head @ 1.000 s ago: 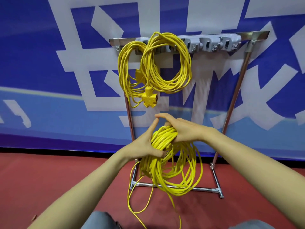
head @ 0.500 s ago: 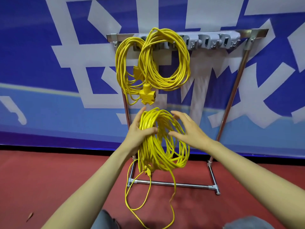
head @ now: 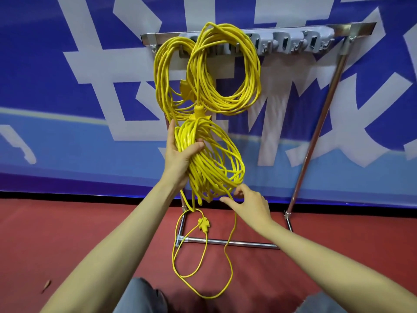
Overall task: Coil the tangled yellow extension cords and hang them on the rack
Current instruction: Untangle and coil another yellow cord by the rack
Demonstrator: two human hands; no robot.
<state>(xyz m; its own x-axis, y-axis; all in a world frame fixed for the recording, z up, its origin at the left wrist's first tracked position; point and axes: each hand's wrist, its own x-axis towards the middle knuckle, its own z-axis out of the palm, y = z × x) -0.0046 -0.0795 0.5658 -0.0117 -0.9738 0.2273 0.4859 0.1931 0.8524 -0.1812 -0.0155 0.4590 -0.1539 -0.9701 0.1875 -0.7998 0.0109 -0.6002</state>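
My left hand (head: 178, 152) grips a loose coil of yellow extension cord (head: 212, 163) at its left side, thumb across the strands, in front of the rack. My right hand (head: 250, 204) is at the coil's lower right edge, fingers relaxed and touching a trailing strand. A long loose loop (head: 203, 267) with a yellow plug (head: 203, 223) hangs from the coil down to the floor. Two coiled yellow cords (head: 225, 71) hang on the left hooks of the steel rack (head: 316, 30), with a yellow multi-socket end (head: 198, 111) dangling just above the held coil.
Several grey hooks (head: 293, 42) on the rack's right half carry nothing. The rack's base bar (head: 230, 241) lies on the red floor (head: 67, 233). A blue and white banner (head: 67, 86) stands close behind. My knees (head: 140, 297) show at the bottom edge.
My left hand has raised the coil toward the rack. My right hand let go of the coil's right side and dropped to its lower edge. The loose tail hangs longer.
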